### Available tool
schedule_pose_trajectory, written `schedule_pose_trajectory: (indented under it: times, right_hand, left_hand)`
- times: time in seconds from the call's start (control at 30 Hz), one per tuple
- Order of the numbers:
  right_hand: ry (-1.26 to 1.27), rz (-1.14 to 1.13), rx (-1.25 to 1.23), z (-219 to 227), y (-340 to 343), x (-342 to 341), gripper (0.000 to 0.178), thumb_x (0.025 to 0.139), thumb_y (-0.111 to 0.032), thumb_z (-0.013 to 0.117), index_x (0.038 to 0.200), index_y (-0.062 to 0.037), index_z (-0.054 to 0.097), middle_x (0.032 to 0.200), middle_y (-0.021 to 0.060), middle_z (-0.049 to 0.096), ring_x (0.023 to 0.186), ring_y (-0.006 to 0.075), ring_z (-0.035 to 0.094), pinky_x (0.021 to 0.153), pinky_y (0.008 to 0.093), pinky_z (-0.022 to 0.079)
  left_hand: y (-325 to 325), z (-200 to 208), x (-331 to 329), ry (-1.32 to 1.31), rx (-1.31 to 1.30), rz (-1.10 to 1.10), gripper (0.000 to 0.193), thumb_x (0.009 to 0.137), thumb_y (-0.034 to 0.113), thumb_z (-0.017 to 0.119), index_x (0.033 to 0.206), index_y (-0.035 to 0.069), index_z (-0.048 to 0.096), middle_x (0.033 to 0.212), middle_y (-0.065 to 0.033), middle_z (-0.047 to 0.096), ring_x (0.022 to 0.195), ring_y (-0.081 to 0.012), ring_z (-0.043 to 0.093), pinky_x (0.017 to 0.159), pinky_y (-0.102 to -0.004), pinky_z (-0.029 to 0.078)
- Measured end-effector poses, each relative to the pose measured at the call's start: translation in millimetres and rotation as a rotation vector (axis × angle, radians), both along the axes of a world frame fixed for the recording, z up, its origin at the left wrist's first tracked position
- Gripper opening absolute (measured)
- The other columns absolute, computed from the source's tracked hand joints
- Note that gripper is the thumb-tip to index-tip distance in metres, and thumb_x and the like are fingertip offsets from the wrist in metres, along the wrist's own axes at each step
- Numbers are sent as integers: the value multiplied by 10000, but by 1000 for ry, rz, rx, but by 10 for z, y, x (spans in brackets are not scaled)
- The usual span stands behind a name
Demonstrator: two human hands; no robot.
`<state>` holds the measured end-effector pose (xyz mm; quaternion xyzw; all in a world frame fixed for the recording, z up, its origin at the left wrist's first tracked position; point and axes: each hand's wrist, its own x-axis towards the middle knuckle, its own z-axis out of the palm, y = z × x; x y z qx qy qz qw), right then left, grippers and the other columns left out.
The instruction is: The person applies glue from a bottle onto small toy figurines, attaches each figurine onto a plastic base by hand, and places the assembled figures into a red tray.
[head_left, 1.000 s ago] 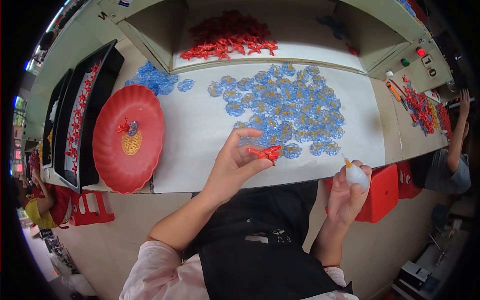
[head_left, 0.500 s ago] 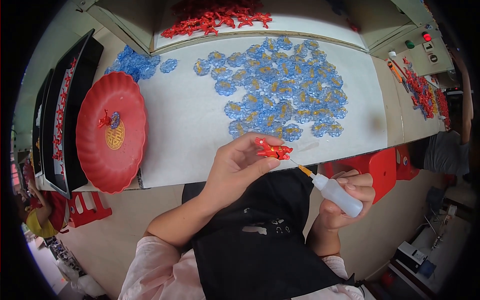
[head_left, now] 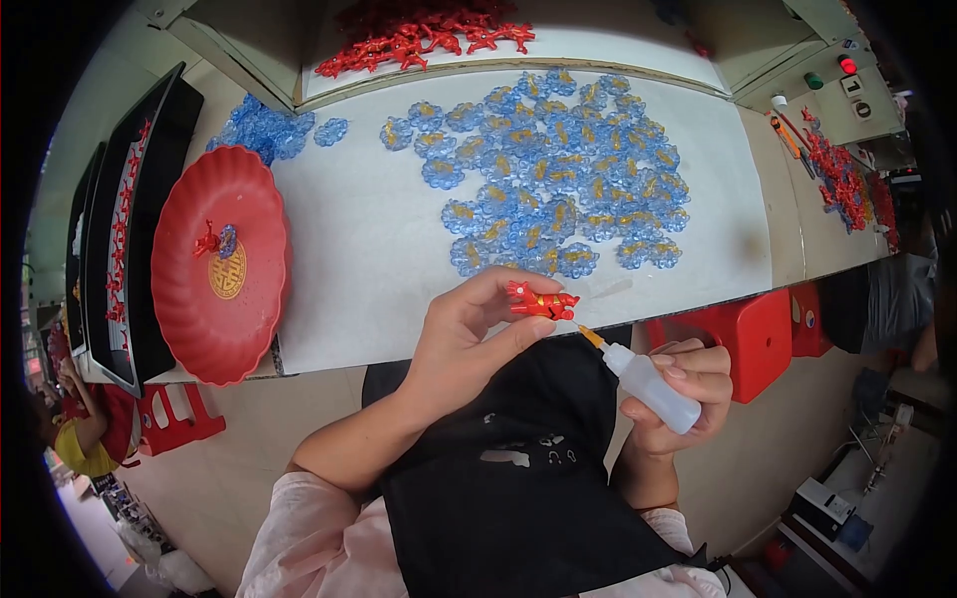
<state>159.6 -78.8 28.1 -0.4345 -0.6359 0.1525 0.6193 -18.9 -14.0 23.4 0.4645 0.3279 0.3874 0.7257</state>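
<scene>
Left hand [head_left: 461,327]: I watched it just below the centre of the frame, gripping the red figurine between thumb and fingers.
Red figurine [head_left: 541,303]: it was held sideways over the front edge of the bench [head_left: 344,269]; gold markings and a pale dot showed on it, but finer detail was too small for me to read through the camera.
Right hand [head_left: 693,391]: right of and below the centre, I saw its fingers wrapped around a pale squeeze bottle [head_left: 653,387].
Orange nozzle [head_left: 593,339]: it pointed up and left from the tilted bottle, its thin tip at the figurine's right end; I couldn't tell whether the two touched.
Blue pieces [head_left: 543,169]: from my view they crowded the bench in the upper middle, clear, flower-edged, many with yellow on top.
Blue pile [head_left: 261,130]: it lay at the upper left, with a lone piece [head_left: 331,132] just beside it.
Red plate [head_left: 189,324]: on the left I had this fluted oval, holding a small red-and-blue item [head_left: 215,240] above its gold emblem [head_left: 228,272].
Black tray [head_left: 162,214]: it stood left of the plate, with a row of red pieces [head_left: 122,214] inside.
Red heap [head_left: 429,42]: it sat on the shelf at the top.
</scene>
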Motion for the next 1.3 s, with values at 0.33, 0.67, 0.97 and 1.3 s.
schedule_pose_trajectory:
  times: [0.33, 0.67, 0.97, 1.3]
  right_hand:
    - [-107, -33, -39, -14, -10, 68, 418, 613, -253, 750, 856, -40, 485, 770, 74, 477, 581, 146, 491, 526, 234, 428]
    - [26, -65, 22, -47, -10, 126, 421, 562, -147, 783, 875, -64, 514, 794, 67, 508, 629, 161, 541, 529, 228, 465]
    - [-73, -82, 14, -6, -18, 168, 438, 535, -129, 794, 874, -66, 524, 779, 77, 529, 611, 165, 542, 528, 242, 463]
    - [223, -52, -251, 116, 386, 1133, 304, 639, 111, 590, 843, -33, 417, 874, 99, 460, 781, 183, 533, 682, 283, 467]
  left_hand:
    - [-1, -37, 59, -27, -86, -14, 242, 776, 5, 560, 1011, -1, 501, 977, -73, 546, 912, -115, 517, 815, -255, 410]
    - [9, -47, 130, -130, -359, -59, 262, 784, 42, 555, 1032, -10, 488, 921, -104, 574, 808, -156, 575, 711, -245, 444]
    - [10, -46, 181, -168, -414, -79, 267, 789, 59, 545, 1040, -13, 489, 922, -105, 575, 791, -165, 586, 687, -238, 444]
    - [294, 27, 256, -195, -310, 113, 244, 797, 69, 526, 1024, -12, 491, 916, -123, 579, 782, -190, 582, 713, -272, 450]
